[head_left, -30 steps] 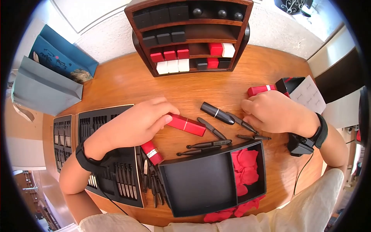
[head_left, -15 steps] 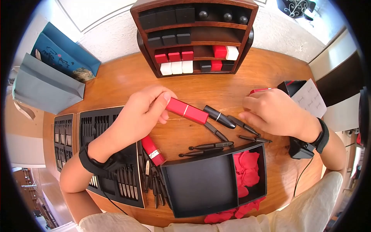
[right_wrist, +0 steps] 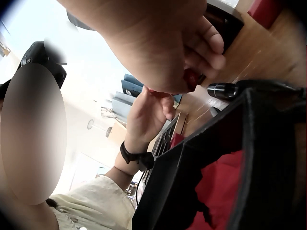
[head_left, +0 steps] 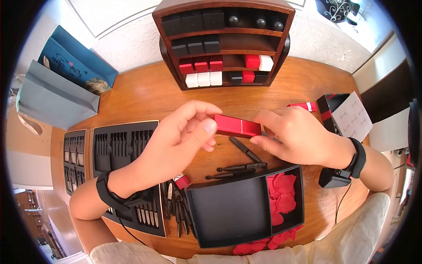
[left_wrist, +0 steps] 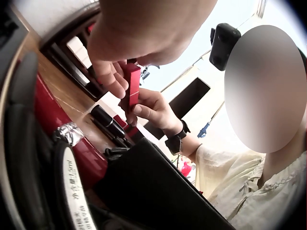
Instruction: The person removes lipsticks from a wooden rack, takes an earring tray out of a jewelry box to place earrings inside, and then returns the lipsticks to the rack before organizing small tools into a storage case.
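Both hands hold a red lipstick tube (head_left: 237, 126) with a thin pale band, raised over the middle of the table. My left hand (head_left: 176, 136) pinches its left end between thumb and fingers. At the other end, the thumb and fingers of my right hand (head_left: 301, 136) grip the tip, covering it partly. In the left wrist view the tube (left_wrist: 134, 86) spans between the two hands. Below them lie slim black pen-like tubes (head_left: 246, 149). A second red tube (head_left: 181, 181) with a silvery wrap shows beneath my left forearm.
In front stands a black two-part box (head_left: 228, 211) with red petals (head_left: 282, 193) on its right side. Black trays of small tubes (head_left: 118, 143) lie left. A wooden rack (head_left: 246, 44) stands behind; an open box (head_left: 325, 108) and another red tube (head_left: 303, 106) are at right.
My left hand has turned and carried the red lipstick tube to the right and slightly up. My right hand has moved left and taken hold of its right end.
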Motion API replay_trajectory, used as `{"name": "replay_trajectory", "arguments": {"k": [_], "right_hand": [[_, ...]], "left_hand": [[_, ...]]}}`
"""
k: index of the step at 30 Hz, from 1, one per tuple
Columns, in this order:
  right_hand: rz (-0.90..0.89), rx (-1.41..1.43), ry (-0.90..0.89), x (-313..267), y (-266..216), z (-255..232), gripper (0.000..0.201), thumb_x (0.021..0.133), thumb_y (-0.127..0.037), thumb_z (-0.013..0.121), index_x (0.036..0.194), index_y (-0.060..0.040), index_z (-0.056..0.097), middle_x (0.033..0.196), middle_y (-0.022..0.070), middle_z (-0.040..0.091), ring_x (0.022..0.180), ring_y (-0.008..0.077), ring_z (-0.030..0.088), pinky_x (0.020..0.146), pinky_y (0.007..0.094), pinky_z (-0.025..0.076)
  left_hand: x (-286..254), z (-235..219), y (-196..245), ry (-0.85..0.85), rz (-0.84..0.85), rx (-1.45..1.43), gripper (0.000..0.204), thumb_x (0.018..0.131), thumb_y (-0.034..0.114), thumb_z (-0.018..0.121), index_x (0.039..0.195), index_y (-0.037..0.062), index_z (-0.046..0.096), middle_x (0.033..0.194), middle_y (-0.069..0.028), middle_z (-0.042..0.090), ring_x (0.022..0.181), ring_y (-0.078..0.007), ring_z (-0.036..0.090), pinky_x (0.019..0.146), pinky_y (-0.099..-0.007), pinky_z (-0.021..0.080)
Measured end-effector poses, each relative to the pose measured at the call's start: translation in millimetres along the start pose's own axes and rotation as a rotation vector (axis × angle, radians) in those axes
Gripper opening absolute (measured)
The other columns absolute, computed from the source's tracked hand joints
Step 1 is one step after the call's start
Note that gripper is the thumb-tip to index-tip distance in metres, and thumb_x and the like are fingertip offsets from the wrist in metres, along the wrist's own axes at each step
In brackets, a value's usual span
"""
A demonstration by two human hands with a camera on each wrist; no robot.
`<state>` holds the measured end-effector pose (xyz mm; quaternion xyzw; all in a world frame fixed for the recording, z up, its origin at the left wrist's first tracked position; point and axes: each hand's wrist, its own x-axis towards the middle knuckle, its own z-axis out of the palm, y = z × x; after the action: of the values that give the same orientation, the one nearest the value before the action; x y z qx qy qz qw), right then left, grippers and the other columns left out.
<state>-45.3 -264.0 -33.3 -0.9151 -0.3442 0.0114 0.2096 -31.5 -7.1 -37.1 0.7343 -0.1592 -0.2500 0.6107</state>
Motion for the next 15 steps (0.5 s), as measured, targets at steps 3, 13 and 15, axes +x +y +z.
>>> {"name": "replay_trajectory", "arguments": {"k": [3,13,15], "right_hand": [[0.024,0.066,-0.015,0.6,4.1,2.1,0.025,0.087,-0.023,0.068,0.091,-0.0013,0.056,0.061,0.0172,0.06,0.059,0.0389,0.062,0.055,0.0459,0.05],[-0.044,0.103,-0.041,2.8,1.8,8.9,0.026,0.087,-0.022,0.067,0.095,-0.0013,0.054,0.07,0.0183,0.062,0.067,0.039,0.064,0.058,0.0464,0.05],[-0.064,0.12,-0.021,3.8,2.3,13.0,0.026,0.086,-0.021,0.067,0.096,-0.0013,0.053,0.071,0.0177,0.062,0.067,0.039,0.063,0.057,0.0465,0.05]], "left_hand": [[-2.3,5.1,1.3,-0.046,0.15,0.0,0.028,0.099,0.01,0.056,0.124,-0.0005,0.05,0.106,-0.0045,0.06,0.095,-0.0105,0.059,0.084,-0.0271,0.05],[-4.6,6.4,-1.6,-0.117,0.392,0.274,0.039,0.086,-0.002,0.069,0.122,0.0018,0.055,0.112,-0.007,0.057,0.099,-0.0133,0.059,0.085,-0.0282,0.05],[-6.9,8.8,-0.9,-0.104,0.432,0.248,0.039,0.084,0.0,0.072,0.12,0.0022,0.058,0.111,-0.0079,0.057,0.099,-0.0147,0.06,0.084,-0.0282,0.05]]}}
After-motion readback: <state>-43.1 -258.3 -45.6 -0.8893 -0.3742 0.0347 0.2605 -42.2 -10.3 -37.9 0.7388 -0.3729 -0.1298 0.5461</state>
